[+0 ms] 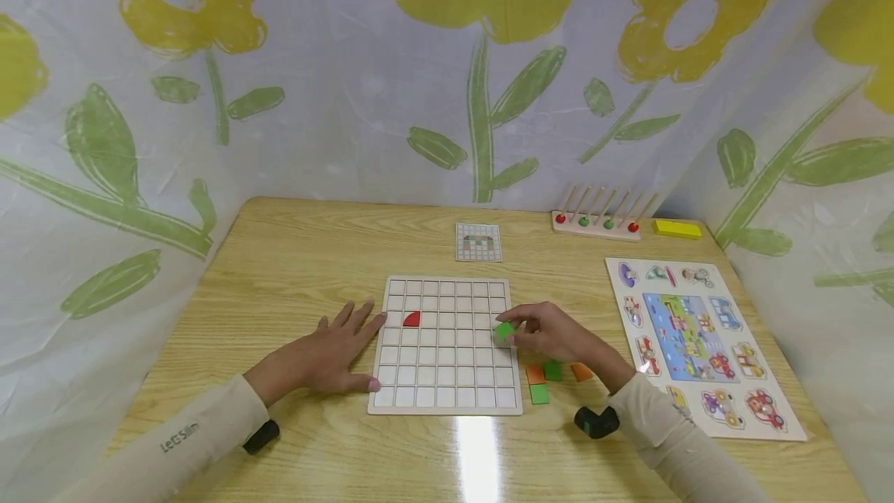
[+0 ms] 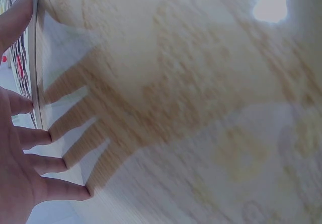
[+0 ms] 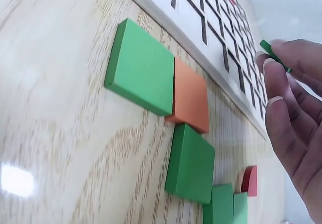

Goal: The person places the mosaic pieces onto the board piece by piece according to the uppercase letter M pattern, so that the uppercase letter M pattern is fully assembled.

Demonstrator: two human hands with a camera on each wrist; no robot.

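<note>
A white grid board (image 1: 447, 376) lies flat on the table, with a red quarter-circle piece (image 1: 413, 320) in one of its upper-left cells. My left hand (image 1: 335, 352) rests at the board's left edge, fingers spread; its thumb (image 2: 16, 20) touches the rim. Over the right edge of the board, my right hand (image 1: 548, 330) pinches a green square tile (image 1: 504, 331) between thumb and fingers. Below that hand lie loose pieces: a light green tile (image 3: 141, 65), an orange tile (image 3: 190, 94), a dark green tile (image 3: 191, 163) and a red curved piece (image 3: 250, 180).
Behind the board lies a small pattern card (image 1: 478, 243). A picture puzzle board (image 1: 754, 332) covers the table's right side. At the back right stand a peg rack (image 1: 596, 228) with red and green beads and a yellow block (image 1: 677, 229). A flowered curtain (image 1: 335, 99) surrounds the table.
</note>
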